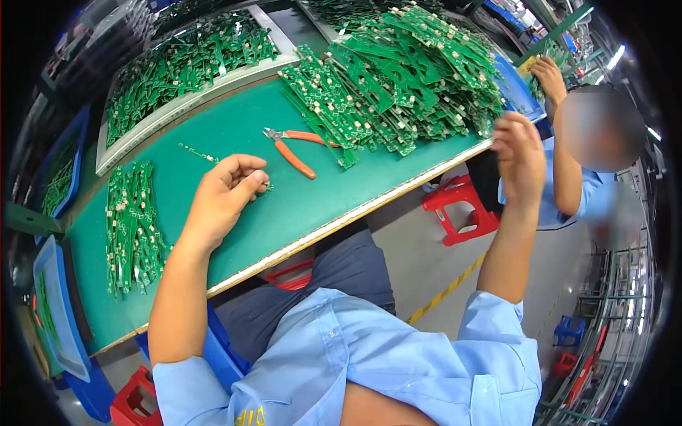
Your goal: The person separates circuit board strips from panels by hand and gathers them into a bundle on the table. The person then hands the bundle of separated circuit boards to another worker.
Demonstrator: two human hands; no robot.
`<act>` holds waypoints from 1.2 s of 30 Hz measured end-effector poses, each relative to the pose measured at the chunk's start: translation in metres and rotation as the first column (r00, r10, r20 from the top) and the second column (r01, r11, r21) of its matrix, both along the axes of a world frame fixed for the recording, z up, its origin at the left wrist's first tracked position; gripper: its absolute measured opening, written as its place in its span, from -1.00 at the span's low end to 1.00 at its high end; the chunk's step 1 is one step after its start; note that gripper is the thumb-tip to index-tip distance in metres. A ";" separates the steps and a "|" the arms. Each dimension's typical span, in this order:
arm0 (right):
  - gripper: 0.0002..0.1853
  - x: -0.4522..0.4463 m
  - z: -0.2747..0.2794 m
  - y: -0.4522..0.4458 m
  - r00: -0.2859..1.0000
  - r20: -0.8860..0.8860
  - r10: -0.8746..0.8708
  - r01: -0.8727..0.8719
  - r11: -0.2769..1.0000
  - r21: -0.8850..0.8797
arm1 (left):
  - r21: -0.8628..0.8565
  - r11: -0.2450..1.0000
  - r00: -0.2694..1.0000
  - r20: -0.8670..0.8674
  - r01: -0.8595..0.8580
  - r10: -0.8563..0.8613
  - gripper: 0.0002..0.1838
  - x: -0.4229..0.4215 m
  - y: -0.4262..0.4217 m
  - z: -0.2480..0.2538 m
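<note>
My left hand (226, 193) is over the green mat (284, 220), its fingers curled round a small green circuit board piece that shows at the fingertips. A thin board strip (197, 152) lies just beyond it. Pliers with orange handles (295, 157) rest on the mat to the right, partly against the big heap of green circuit boards (398, 85). At the right edge of that heap, my right hand (518, 145) is raised and blurred, with its fingers bent; what it holds, if anything, is hidden. A smaller stack of boards (133, 227) lies to the left.
A white-edged tray (192, 97) full of boards stands at the back left. Blue trays (62, 312) line the left side. Beyond the table's right end, a co-worker in a blue shirt (593, 195) reaches up. Red stools (462, 209) stand on the floor.
</note>
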State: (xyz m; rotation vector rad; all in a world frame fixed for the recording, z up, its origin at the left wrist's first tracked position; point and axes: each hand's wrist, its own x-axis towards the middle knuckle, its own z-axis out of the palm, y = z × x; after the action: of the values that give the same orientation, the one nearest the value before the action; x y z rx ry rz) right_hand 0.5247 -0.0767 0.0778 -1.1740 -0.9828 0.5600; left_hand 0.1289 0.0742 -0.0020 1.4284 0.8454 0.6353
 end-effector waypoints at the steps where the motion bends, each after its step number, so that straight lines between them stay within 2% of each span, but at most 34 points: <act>1: -0.73 -0.035 0.001 0.015 0.988 0.144 0.062 -0.048 0.994 -0.101 | 0.002 1.000 1.000 0.008 0.007 -0.007 -0.75 0.001 0.000 -0.001; 2: -0.75 -0.065 0.000 0.028 0.949 0.284 0.135 -0.078 0.976 -0.201 | 0.009 1.000 1.000 0.008 0.001 -0.001 -0.76 0.000 -0.001 -0.001; 4: -0.73 -0.101 -0.019 0.065 0.828 0.525 0.197 -0.078 0.968 -0.240 | 0.027 0.999 1.000 0.017 -0.019 0.018 -0.77 -0.002 -0.001 0.000; 5: -0.74 -0.117 -0.024 0.085 0.744 0.646 0.170 -0.023 0.973 -0.230 | 0.030 0.999 0.999 0.029 -0.036 0.035 -0.77 -0.003 0.000 0.000; 6: -0.75 -0.127 -0.027 0.103 0.642 0.753 0.145 0.027 0.977 -0.211 | 0.032 0.998 0.998 0.040 -0.056 0.055 -0.77 -0.005 0.001 0.001; 8: -0.73 -0.134 -0.045 0.138 0.320 0.945 0.073 0.240 0.958 -0.155 | 0.036 0.996 0.995 0.055 -0.085 0.083 -0.77 -0.008 0.003 0.001; 9: -0.71 -0.138 -0.051 0.151 0.134 0.989 0.055 0.330 0.939 -0.097 | 0.035 0.995 0.994 0.059 -0.093 0.091 -0.77 -0.010 0.006 0.000; 12: -0.67 -0.143 -0.058 0.175 0.046 0.943 0.329 0.483 0.819 -0.309 | 0.025 0.995 0.993 0.073 -0.097 0.095 -0.77 -0.012 0.008 0.000; 13: -0.64 -0.143 -0.057 0.180 0.059 0.934 0.352 0.521 0.788 -0.329 | 0.021 0.995 0.993 0.081 -0.093 0.091 -0.77 -0.012 0.009 0.000; 16: -0.74 -0.139 -0.052 0.183 0.107 0.945 0.309 0.480 0.816 -0.321 | 0.014 0.998 0.994 0.099 -0.056 0.054 -0.78 -0.012 0.011 -0.004; 17: -0.69 -0.139 -0.050 0.184 0.133 0.948 0.290 0.480 0.818 -0.317 | 0.020 0.999 0.992 0.121 -0.047 0.044 -0.78 -0.011 0.011 -0.006; 21: -0.63 -0.142 -0.031 0.179 0.611 0.779 0.144 0.324 0.852 -0.412 | 0.003 0.998 0.988 0.140 -0.062 0.060 -0.75 -0.013 0.011 -0.003; 22: -0.69 -0.144 -0.028 0.173 0.691 0.717 0.093 0.255 0.896 -0.362 | -0.019 0.997 0.985 0.159 -0.069 0.071 -0.73 -0.014 0.012 -0.003; 24: -0.79 -0.156 -0.028 0.159 0.843 0.528 0.105 0.093 0.937 -0.335 | -0.082 0.988 0.964 0.223 -0.131 0.146 -0.69 -0.016 0.013 0.002; 25: -0.82 -0.171 -0.026 0.146 0.869 0.469 0.156 0.000 0.949 -0.316 | -0.123 0.976 0.941 0.266 -0.182 0.209 -0.67 -0.015 0.013 0.006; 26: -0.85 -0.189 -0.026 0.131 0.888 0.408 0.211 -0.093 0.952 -0.291 | -0.165 0.959 0.913 0.305 -0.231 0.273 -0.65 -0.014 0.013 0.010; 28: -0.82 -0.221 -0.040 0.107 0.773 0.588 0.241 -0.149 0.968 -0.201 | -0.228 0.935 0.849 0.400 -0.273 0.345 -0.65 -0.013 0.014 0.015; 30: -0.78 -0.240 -0.051 0.092 0.552 0.781 0.291 -0.258 0.951 -0.172 | -0.254 0.925 0.815 0.445 -0.282 0.371 -0.69 -0.017 0.019 0.012; 31: -0.77 -0.245 -0.062 0.092 0.494 0.832 0.252 -0.333 0.939 -0.087 | -0.248 0.930 0.819 0.448 -0.272 0.360 -0.72 -0.019 0.024 0.005; 34: -0.75 -0.253 -0.049 0.089 0.531 0.726 0.438 -0.378 0.889 -0.260 | -0.262 0.930 0.830 0.433 -0.256 0.351 -0.82 -0.025 0.025 0.003; 36: -0.76 -0.248 -0.041 0.106 0.594 0.692 0.411 -0.365 0.904 -0.224 | -0.276 0.928 0.840 0.416 -0.249 0.349 -0.86 -0.025 0.025 0.004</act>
State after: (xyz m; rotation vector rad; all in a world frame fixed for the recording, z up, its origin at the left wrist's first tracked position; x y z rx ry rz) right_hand 0.2770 0.0289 0.0364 -1.2602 -1.9734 0.4569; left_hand 0.1041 0.0988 0.0024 0.8977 0.7332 1.0453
